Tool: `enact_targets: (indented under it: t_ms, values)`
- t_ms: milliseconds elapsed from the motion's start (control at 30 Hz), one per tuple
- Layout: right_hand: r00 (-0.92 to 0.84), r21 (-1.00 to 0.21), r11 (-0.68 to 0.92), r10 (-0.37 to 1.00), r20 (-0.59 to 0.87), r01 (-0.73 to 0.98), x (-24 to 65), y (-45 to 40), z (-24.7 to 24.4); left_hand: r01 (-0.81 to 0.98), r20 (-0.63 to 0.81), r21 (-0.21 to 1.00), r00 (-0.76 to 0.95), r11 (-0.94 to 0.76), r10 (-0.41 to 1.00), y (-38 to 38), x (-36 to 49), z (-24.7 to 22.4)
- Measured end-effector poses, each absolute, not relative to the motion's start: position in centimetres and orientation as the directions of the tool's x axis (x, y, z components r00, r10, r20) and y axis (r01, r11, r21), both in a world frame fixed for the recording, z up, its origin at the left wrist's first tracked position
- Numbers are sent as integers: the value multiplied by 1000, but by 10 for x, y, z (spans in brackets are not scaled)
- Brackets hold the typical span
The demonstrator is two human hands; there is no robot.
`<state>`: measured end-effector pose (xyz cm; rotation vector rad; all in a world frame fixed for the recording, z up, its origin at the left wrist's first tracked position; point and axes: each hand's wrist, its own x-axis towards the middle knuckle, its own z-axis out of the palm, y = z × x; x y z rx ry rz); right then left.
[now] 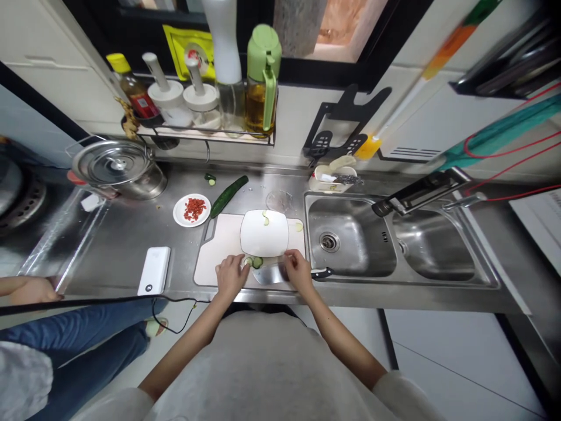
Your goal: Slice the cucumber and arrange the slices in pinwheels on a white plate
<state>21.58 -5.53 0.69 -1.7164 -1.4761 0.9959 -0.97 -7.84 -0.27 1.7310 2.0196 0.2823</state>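
Note:
A white plate [264, 237] with a few pale cucumber slices [265, 218] lies on the pale cutting board [208, 257]. My left hand [231, 275] is at the plate's lower left, thumb and forefinger closed around the edge of a cucumber slice [248, 261]. Another green-rimmed slice [258, 262] lies close to its fingertips. At the lower right corner of the plate, my right hand [298, 269] has its fingers curled against the rim. Below the plate, a broad kitchen knife [272, 273] lies flat, its black handle [322, 273] passing under my right hand.
A whole cucumber [229, 196] and a plate of chopped red pieces [191, 210] lie beyond the board. A white power bank [154, 270] is to the left, a double sink [350, 234] to the right. Another person's hand [35, 290] rests at the counter's left edge.

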Motion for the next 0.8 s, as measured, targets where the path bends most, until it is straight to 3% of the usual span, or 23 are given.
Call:
enact_targets:
  t_ms: [167, 333, 467, 567, 700, 800]
  values:
    - [35, -838, -139, 989, -142, 528, 204, -74, 8, 872, -234, 444, -109, 206, 966, -70, -2, -4]
    - [-14, -829, -117, 989, -149, 546, 197, -83, 15, 776, -253, 574, -134, 260, 958, -70, -4, -5]
    - [-35, -839, -114, 987, -156, 532, 188, -83, 23, 536, -306, 775, -143, 334, 941, -73, -10, -1]
    - [-90, -857, -99, 982, -166, 505, 178, -76, 28, 294, -290, 909, -66, 296, 955, -76, -16, 10]
    - [-242, -913, -55, 956, -165, 405, 164, -64, 35, 116, -231, 967, 42, 225, 972, -75, -17, 37]
    - [-284, -926, -25, 948, -142, 377, 157, -59, 41, 37, -262, 965, 30, 260, 965, -71, -13, 55]
